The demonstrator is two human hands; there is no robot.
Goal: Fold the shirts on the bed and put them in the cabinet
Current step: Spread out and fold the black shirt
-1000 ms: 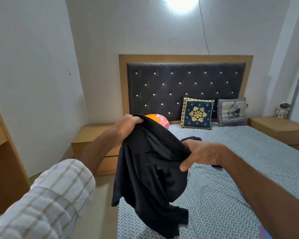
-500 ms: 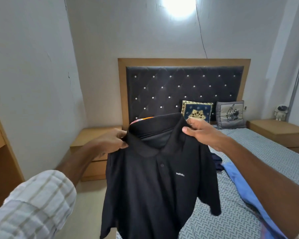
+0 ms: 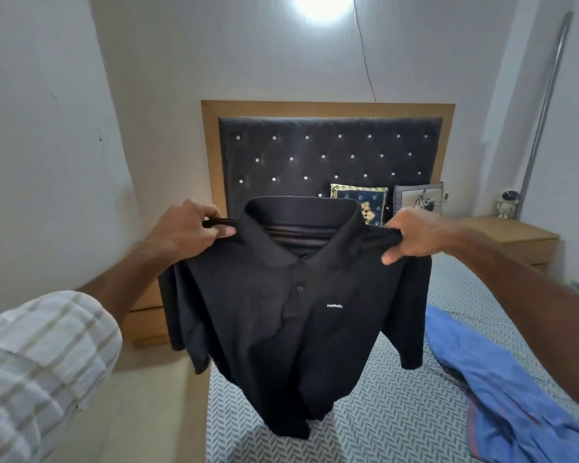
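Our left hand (image 3: 189, 233) and right hand (image 3: 415, 237) each pinch a shoulder of the black polo shirt (image 3: 295, 302), which hangs spread over the bed (image 3: 398, 412). A blue garment (image 3: 502, 379) lies at four o'clock, pillows (image 3: 418, 200) at one. A second ago the shirt hung bunched; now it faces us, opened flat.

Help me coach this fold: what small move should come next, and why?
Probably lower the black polo shirt flat onto the bed. The left hand and right hand pinch its shoulders, so it hangs spread open, unfolded, hem just at the mattress.
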